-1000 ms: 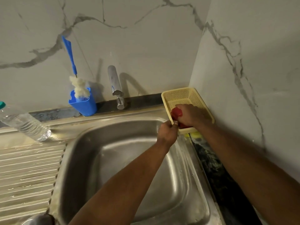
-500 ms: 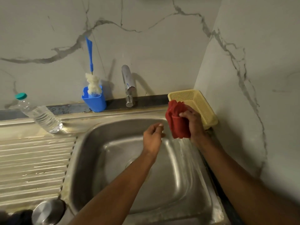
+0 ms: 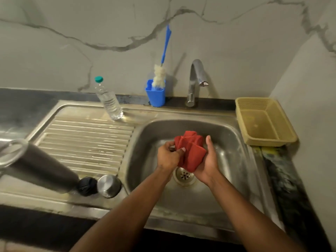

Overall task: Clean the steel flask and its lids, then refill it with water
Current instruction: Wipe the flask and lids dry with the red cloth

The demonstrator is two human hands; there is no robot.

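Left hand: the left hand (image 3: 168, 157) is over the sink basin, and its fingers are curled and pinch the left side of the red cloth (image 3: 190, 150).
Right hand: the right hand (image 3: 209, 160) is just beside it, palm turned up, and it cups the cloth from below and from the right, with the thumb standing up next to the cloth.
Red cloth: it is bunched in folds between the two hands, above the drain (image 3: 184, 175), and it does not touch the basin.
Flask: the dark steel flask (image 3: 40, 170) stands at the near left corner of the draining board (image 3: 87, 139), open on top, and it looks tilted in this wide view.
Lids: a black lid (image 3: 87, 186) is just beside the base of the flask, and a steel lid (image 3: 108, 186) is just beside the black one, near the left edge of the sink (image 3: 234, 160).
Yellow basket: the yellow basket (image 3: 263, 140) sits on the right edge of the sink, at the corner of the wall.
Water bottle: a clear plastic bottle (image 3: 108, 100) with a green cap stands at the far edge of the draining board.
Tap: the tap (image 3: 194, 82) rises behind the far edge of the sink.
Brush holder: a blue cup (image 3: 156, 96) stands left of the tap on the counter, and a bottle brush (image 3: 161, 70) with a blue handle stands in it, leaning on the wall.
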